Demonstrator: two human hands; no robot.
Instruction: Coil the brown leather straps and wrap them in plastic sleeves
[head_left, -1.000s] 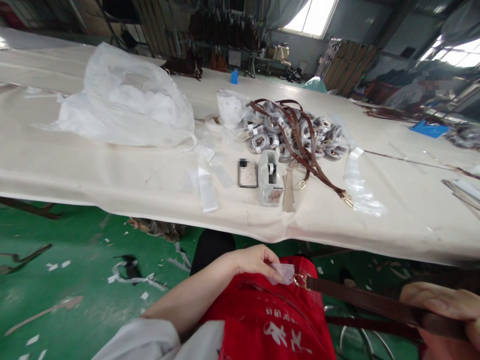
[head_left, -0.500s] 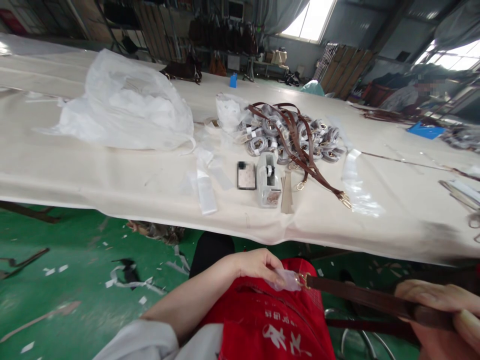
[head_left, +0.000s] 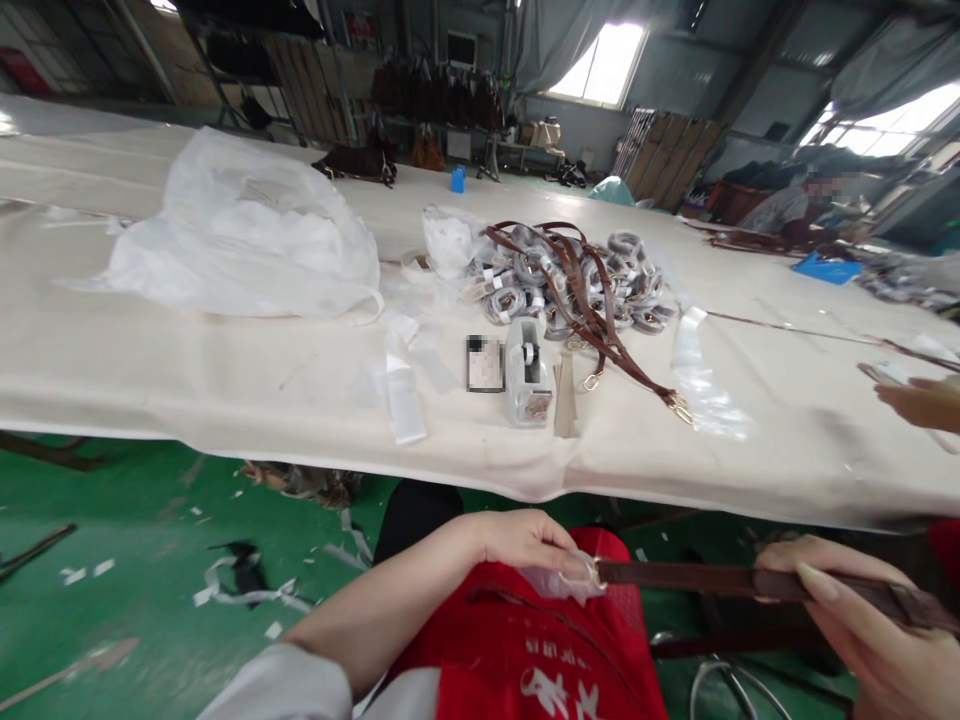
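Observation:
Over my lap, a brown leather strap [head_left: 675,575] stretches from one hand to the other. My left hand [head_left: 525,540] is closed at the strap's metal clasp end, pinching it with a piece of clear plastic wrap [head_left: 555,582] around the clasp. Further right, my right hand [head_left: 855,610] grips the strap between thumb and fingers. On the table in front of me are a tape dispenser [head_left: 528,375] and a pile of plastic-wrapped coiled straps [head_left: 506,300]. Several loose brown straps [head_left: 581,290] lie across that pile.
A big white plastic bag [head_left: 247,240] sits on the left of the cream-covered table [head_left: 187,380]. Clear plastic sleeves [head_left: 705,380] lie right of the pile. Another person's hand [head_left: 922,405] reaches in at the right edge. A blue box [head_left: 829,267] stands further back.
My right hand has shifted up and a little left along the strap, now with its thumb on top. Another person's hand has appeared at the right. The view has tilted slightly.

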